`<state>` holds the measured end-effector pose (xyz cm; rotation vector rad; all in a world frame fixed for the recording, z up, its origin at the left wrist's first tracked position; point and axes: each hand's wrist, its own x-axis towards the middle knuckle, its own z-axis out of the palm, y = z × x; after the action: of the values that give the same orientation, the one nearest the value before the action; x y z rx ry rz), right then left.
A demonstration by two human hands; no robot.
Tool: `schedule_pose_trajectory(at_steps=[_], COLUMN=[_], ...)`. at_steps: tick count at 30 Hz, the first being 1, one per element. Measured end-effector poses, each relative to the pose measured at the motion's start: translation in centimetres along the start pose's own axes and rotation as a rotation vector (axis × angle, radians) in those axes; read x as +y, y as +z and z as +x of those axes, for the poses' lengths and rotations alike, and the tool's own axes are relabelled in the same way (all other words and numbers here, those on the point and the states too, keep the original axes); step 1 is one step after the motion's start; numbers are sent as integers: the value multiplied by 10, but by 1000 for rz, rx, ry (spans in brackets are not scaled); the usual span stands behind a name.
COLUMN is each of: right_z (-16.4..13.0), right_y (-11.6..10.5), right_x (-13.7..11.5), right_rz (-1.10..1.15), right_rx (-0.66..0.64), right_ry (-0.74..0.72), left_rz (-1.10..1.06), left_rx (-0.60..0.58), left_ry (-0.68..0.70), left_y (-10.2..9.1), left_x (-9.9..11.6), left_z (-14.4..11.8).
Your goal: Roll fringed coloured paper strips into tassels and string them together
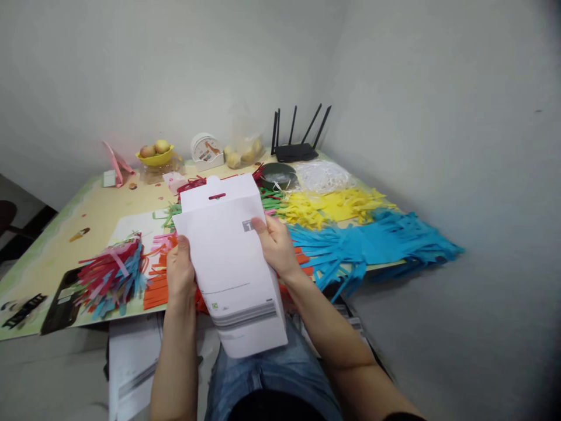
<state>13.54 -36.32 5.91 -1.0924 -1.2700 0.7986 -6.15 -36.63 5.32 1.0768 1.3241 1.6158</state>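
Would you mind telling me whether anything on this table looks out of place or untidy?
Yes: the blue cut-paper fringe hangs over the table's front right edge, and loose green strips lie scattered behind the white cardboard box held in both hands.

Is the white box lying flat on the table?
No, the white box is held up off the table, with the left hand and the right hand gripping its two sides.
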Motion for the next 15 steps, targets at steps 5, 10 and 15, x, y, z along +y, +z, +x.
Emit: schedule_pose_trajectory(at_steps=[5, 10, 15], right_z=[4, 10, -7], right_y=[-4, -4, 3], right_x=[-1, -9, -7], right_rz=[112, -156, -151], right_rx=[-141, 69, 52], right_ry=[101, -65, -76], left_rz=[143, 297, 495], left_rx=[-41, -54, 141], left_ry=[8, 130, 360], left_y=[-10, -9, -9], left_x=[-8, -4, 3], left_z=[1, -6, -9])
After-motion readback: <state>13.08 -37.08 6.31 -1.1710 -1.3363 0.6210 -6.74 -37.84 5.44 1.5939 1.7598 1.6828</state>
